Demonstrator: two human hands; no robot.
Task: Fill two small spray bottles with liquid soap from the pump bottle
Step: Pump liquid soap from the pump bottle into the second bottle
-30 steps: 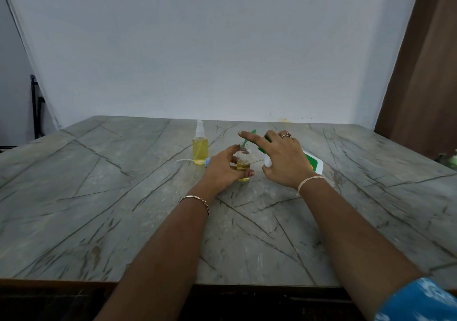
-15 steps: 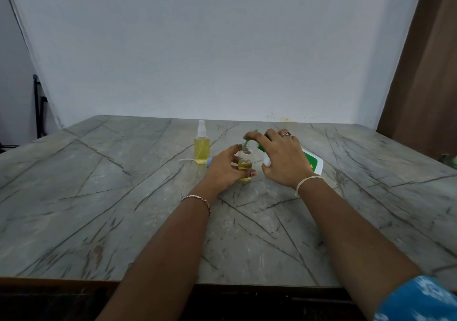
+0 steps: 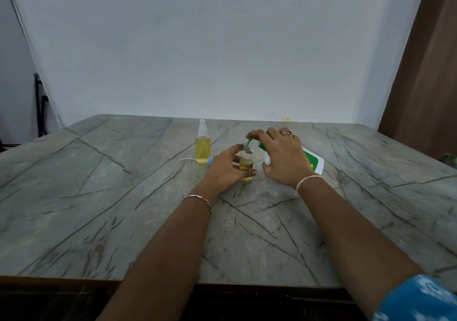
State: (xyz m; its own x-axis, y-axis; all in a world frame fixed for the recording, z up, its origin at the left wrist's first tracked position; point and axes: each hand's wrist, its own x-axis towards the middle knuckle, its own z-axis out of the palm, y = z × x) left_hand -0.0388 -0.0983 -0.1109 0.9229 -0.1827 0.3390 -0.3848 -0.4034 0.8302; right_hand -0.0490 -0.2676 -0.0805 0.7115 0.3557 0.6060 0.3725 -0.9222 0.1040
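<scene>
— While the two forearms are reaching out over the marble table [image 3: 103, 221], what is the left hand [image 3: 226, 168] doing?

— Its fingers are wrapping around a small open bottle [image 3: 246, 160] standing upright on the table, thumb on the near side. The bottle is holding yellow liquid in roughly its lower half.

— And the right hand [image 3: 282, 158]?

— It is gripping the white pump bottle [image 3: 312, 163], which is tilting toward the small one. The index finger is pressing on the green pump head, and the green nozzle [image 3: 248, 143] is sitting right at the small bottle's mouth.

— Anything farther back?

— Just left of the hands, a full spray bottle [image 3: 202, 147] is standing capped, with a loose sprayer cap [image 3: 195, 160] and its white tube lying beside it.
</scene>
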